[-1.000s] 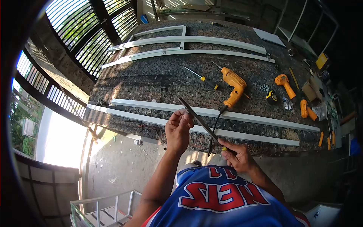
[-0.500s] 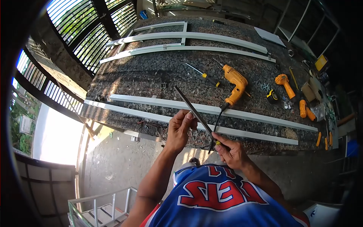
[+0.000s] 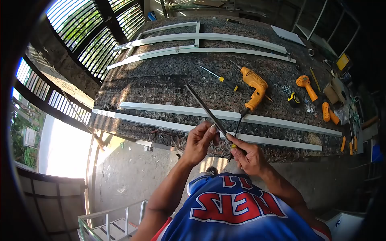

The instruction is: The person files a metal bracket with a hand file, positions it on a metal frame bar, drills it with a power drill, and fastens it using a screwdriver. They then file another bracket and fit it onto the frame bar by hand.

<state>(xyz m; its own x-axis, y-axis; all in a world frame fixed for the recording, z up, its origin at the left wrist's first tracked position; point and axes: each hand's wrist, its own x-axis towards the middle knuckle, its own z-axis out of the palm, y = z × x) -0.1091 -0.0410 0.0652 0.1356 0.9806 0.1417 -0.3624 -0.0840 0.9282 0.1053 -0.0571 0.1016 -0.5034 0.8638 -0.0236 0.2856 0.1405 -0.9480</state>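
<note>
My right hand (image 3: 250, 156) is closed around the handle of a long flat dark file (image 3: 201, 100), a bit of yellow showing by the fingers. The blade slants up and left, over two white metal bars (image 3: 181, 109) on the table. Close against the file's edge, my left hand (image 3: 200, 140) has thumb and fingers pinched together. Something pale shows at the thumb tip, too small to name. Beyond the hands lie an orange drill (image 3: 254, 86) and a screwdriver (image 3: 219, 78).
White frame pieces (image 3: 161, 39) lie across the table's far side. To the right are a tape measure (image 3: 294, 99), an orange cordless tool (image 3: 306, 87), loose screws and orange-handled tools. A metal frame (image 3: 108, 223) stands on the floor at lower left.
Both hands and the file have shifted slightly right in view, as has the whole scene. The left hand sits a little lower and nearer the right hand along the file.
</note>
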